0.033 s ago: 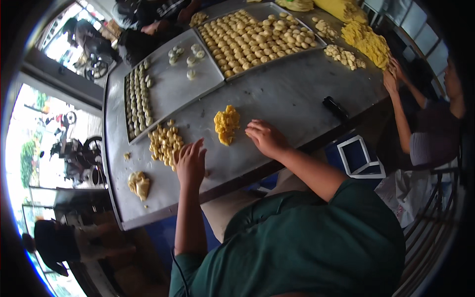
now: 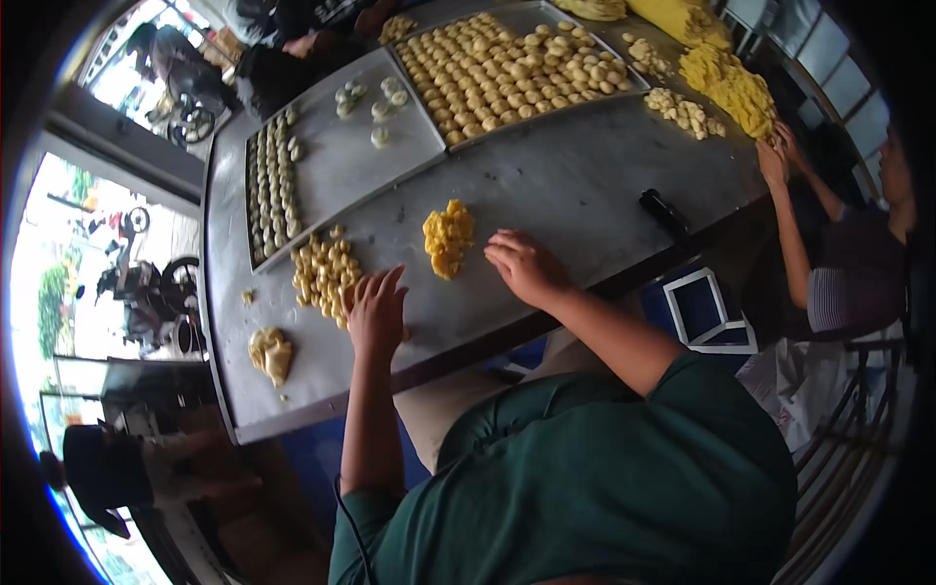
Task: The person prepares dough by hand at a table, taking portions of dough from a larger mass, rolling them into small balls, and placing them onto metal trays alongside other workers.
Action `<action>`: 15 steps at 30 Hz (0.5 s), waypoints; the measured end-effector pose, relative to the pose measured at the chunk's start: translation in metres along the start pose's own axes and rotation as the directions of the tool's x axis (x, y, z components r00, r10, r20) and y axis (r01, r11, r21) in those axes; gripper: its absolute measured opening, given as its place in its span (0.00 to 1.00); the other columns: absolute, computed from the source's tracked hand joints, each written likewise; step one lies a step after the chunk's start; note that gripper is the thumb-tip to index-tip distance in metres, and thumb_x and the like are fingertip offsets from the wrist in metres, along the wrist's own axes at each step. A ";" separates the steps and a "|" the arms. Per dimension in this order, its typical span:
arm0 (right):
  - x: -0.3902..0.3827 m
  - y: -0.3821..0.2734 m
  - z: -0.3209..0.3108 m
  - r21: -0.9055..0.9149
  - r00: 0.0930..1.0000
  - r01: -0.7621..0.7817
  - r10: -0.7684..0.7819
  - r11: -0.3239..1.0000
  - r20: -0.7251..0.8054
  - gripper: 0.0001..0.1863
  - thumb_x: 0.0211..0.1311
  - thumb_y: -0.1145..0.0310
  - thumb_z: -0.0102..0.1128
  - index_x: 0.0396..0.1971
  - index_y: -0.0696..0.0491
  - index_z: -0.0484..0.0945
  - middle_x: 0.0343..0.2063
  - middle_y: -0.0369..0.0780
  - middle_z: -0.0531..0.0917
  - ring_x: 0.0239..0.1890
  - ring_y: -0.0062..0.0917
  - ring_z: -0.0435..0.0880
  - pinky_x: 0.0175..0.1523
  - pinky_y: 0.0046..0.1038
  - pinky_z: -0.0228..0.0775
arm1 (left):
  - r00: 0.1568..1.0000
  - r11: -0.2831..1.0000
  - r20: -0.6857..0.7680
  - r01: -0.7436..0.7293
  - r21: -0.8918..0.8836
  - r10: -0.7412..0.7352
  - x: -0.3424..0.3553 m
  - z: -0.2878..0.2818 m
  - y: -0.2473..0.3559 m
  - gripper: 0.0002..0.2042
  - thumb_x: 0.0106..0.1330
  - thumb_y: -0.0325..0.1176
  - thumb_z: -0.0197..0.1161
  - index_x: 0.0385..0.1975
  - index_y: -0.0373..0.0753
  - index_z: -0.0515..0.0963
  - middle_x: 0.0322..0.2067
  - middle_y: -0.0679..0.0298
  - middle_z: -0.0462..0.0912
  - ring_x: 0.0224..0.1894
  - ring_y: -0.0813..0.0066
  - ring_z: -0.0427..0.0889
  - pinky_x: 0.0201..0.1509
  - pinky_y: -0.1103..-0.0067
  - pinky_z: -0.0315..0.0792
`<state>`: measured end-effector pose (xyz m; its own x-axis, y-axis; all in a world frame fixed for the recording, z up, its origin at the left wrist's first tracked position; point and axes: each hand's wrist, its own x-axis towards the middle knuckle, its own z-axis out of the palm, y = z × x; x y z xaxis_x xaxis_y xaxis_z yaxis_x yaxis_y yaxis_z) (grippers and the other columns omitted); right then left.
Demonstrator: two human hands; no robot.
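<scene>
Counter (image 2: 546, 195): grey metal, running slantwise from the left of the frame to the upper right, with dark specks on its surface.
Co-worker (image 2: 858, 273): at the right edge of the frame, in a dark top, hands against the near end of the yellow mound (image 2: 731, 88).
Ball tray (image 2: 546, 122): upper middle, set with rows of pale round balls (image 2: 492, 88); toward its right end they lie more loosely.
Left tray (image 2: 341, 171): upper left, meeting the ball tray edge to edge; small pieces (image 2: 273, 180) stand in columns along its left side, and a few whitish ones (image 2: 379, 136) sit toward its upper right.
Yellow mound: upper right of the frame, crumbly, with pale lumps (image 2: 685, 114) just beside it.
Right hand (image 2: 529, 268): centre, just right of the yellow crumble, palm down, fingers together and a little bent; cannot tell whether anything is under them.
Left hand (image 2: 376, 310): left of centre, fingers spread and loose, at the lower right edge of the dough bits.
Dough bits (image 2: 326, 275): left of centre, a heap of small pale pieces below the left tray.
Yellow crumble (image 2: 448, 239): centre, a loose pile between the hands and above them, touched by neither.
Dough lump (image 2: 270, 355): lower left, smooth and pale, apart from the dough bits.
Black object (image 2: 664, 212): right of centre, near the counter's edge.
Crumb (image 2: 248, 296): left, above the dough lump.
</scene>
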<state>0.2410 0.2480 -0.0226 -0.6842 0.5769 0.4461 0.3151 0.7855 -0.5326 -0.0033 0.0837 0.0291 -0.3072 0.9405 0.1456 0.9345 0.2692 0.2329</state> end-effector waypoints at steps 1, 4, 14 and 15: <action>0.003 -0.001 0.003 -0.014 0.998 -0.010 0.009 1.000 -0.064 0.09 0.68 0.69 0.64 0.44 0.56 0.86 0.49 0.42 0.86 0.59 0.39 0.82 0.64 0.39 0.76 | 0.999 0.999 0.007 0.032 -0.001 -0.032 -0.004 0.005 -0.009 0.18 0.75 0.41 0.61 0.63 0.51 0.77 0.61 0.65 0.80 0.69 0.59 0.73 0.76 0.56 0.55; 0.004 -0.005 0.009 0.005 0.999 -0.021 0.021 1.000 -0.039 0.09 0.67 0.69 0.65 0.44 0.56 0.86 0.50 0.43 0.86 0.59 0.39 0.82 0.63 0.39 0.76 | 0.942 0.991 -0.311 0.132 -0.005 -0.127 -0.027 0.010 -0.031 0.17 0.71 0.42 0.65 0.59 0.50 0.79 0.57 0.64 0.82 0.62 0.58 0.78 0.68 0.62 0.65; 0.002 0.007 0.011 0.016 0.999 0.029 -0.029 0.999 0.016 0.10 0.67 0.72 0.63 0.47 0.54 0.84 0.53 0.43 0.84 0.60 0.41 0.82 0.63 0.40 0.76 | 0.867 0.965 -0.493 -0.183 -0.186 0.070 -0.038 -0.060 0.039 0.17 0.67 0.31 0.65 0.56 0.48 0.79 0.54 0.59 0.84 0.49 0.59 0.87 0.42 0.66 0.83; 0.005 0.005 0.012 0.019 0.999 0.030 -0.030 0.999 0.021 0.11 0.68 0.72 0.62 0.48 0.54 0.84 0.54 0.44 0.84 0.60 0.41 0.82 0.64 0.40 0.76 | 0.501 0.906 -0.834 -0.423 -0.003 0.231 -0.033 -0.042 0.024 0.14 0.69 0.28 0.61 0.53 0.46 0.82 0.55 0.60 0.84 0.51 0.59 0.86 0.51 0.65 0.81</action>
<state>0.2316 0.2518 -0.0318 -0.7070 0.5480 0.4471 0.2822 0.7982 -0.5322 0.0220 0.0502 0.0706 -0.0881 0.3603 0.9286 0.9763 -0.1540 0.1524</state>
